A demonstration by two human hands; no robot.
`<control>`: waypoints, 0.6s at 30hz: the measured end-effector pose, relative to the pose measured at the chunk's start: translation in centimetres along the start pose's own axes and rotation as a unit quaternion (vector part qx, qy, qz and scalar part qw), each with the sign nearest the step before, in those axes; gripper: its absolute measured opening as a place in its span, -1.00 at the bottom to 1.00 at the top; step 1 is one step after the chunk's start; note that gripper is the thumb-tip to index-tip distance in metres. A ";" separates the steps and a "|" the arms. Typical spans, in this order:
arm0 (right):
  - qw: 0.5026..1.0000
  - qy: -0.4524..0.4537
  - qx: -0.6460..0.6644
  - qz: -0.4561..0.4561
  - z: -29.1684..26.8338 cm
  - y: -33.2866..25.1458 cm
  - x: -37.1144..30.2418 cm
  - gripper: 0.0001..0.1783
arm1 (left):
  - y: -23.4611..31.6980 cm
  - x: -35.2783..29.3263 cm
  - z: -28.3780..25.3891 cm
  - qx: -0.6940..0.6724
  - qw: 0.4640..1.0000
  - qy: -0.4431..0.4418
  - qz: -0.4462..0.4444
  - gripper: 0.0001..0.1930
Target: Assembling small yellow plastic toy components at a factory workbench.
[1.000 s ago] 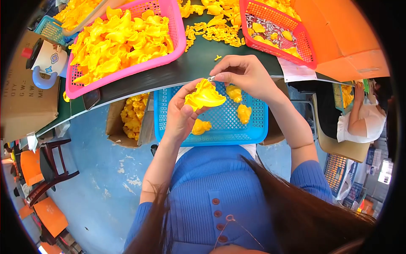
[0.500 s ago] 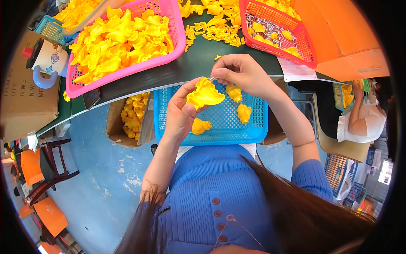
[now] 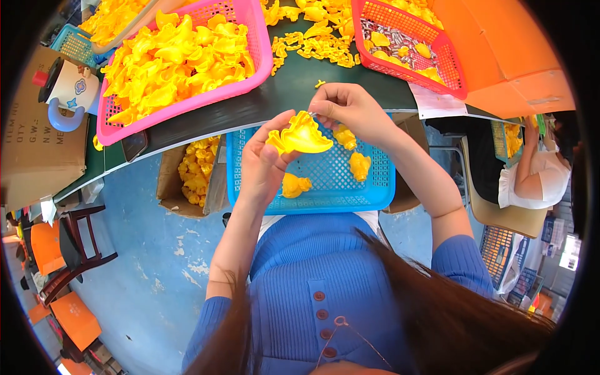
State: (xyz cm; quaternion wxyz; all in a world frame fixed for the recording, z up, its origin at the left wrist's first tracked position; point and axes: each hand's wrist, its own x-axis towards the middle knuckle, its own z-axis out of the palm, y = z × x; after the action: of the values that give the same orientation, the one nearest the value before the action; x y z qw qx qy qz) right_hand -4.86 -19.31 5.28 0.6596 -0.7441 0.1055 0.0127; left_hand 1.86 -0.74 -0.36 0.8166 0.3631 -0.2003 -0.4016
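My left hand [image 3: 262, 164] grips a curved yellow plastic shell piece [image 3: 301, 136] by its left side, thumb at the front. At the piece's upper right end my right hand [image 3: 342, 107] is closed in a pinch on a small silvery metal part [image 3: 312, 115], mostly covered by the fingertips. Both hands are raised over a blue plastic basket [image 3: 312, 203] at my lap. In that basket lie a yellow plastic figure [image 3: 295, 185] at the left, another yellow figure [image 3: 360, 167] at the right and a third yellow figure [image 3: 344, 136] beneath my right hand.
On the dark green table [image 3: 294, 94] stand a pink basket [image 3: 265, 59] heaped with yellow shells and a red basket [image 3: 459, 87] with small metal parts. A mug [image 3: 69, 94] is at the left. A cardboard box [image 3: 169, 187] holds yellow pieces below. A co-worker [image 3: 540, 175] sits at the right.
The yellow shell has turned slightly in my left hand, and that hand has shifted a little left. My right hand stays at the shell's upper end, its pinch moved slightly.
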 end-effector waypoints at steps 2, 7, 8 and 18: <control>0.997 0.062 0.008 -0.034 0.6 1.0 -0.1 -0.84 | -0.1 0.2 0.2 -0.036 0.999 0.002 -0.013 -0.19; 0.981 0.118 -0.109 -0.106 1.4 1.1 -0.7 -0.88 | -1.0 -0.1 1.4 0.031 0.997 0.052 0.044 -0.39; 0.979 0.114 -0.131 -0.106 1.4 0.8 -0.7 -0.88 | -1.0 -0.1 1.3 0.031 0.998 0.047 0.042 -0.39; 0.990 0.104 -0.025 -0.096 1.7 2.5 -1.1 -0.85 | -1.9 0.0 0.1 -0.161 0.986 0.028 -0.045 -0.50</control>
State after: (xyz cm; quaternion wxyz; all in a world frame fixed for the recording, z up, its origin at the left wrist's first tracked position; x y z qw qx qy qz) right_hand -6.15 -17.76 2.78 0.6243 -0.7644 0.1010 -0.1256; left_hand 0.79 -1.56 -1.70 0.8507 0.2466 -0.0939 -0.4545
